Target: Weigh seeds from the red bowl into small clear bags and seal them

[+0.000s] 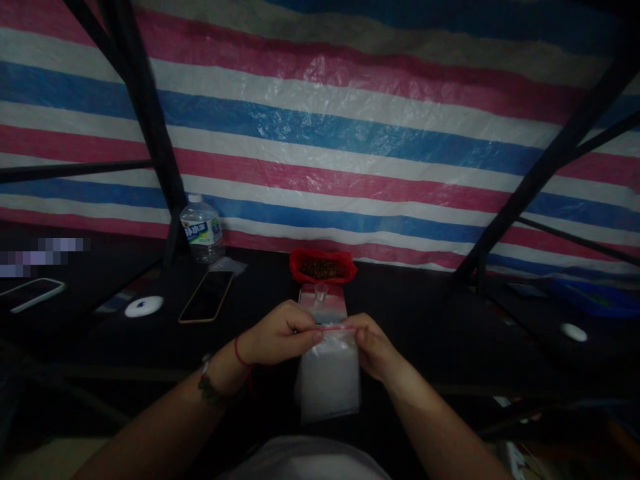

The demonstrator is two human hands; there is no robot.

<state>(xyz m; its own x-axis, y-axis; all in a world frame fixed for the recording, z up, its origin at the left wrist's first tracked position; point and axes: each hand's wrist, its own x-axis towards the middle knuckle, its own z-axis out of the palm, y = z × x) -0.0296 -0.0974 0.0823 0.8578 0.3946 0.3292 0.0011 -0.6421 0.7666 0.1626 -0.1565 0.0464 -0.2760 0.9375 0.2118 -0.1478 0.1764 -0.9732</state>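
Note:
Both my hands hold a small clear zip bag (329,377) by its red-lined top edge, above a dark table (425,320). My left hand (280,333) pinches the top left of the bag, and its wrist wears a red string and a bracelet. My right hand (371,345) pinches the top right. The bag hangs down between them, whitish and translucent. Just behind it lies a stack of similar bags (323,301) with a small clear cup on top. Farther back sits a red container (323,265) filled with dark brown bits.
A water bottle (201,230) stands at the back left beside a dark pole (150,133). A phone (207,296) and a white round object (144,306) lie to the left, another phone (31,294) farther left. A striped tarp (350,133) forms the back wall.

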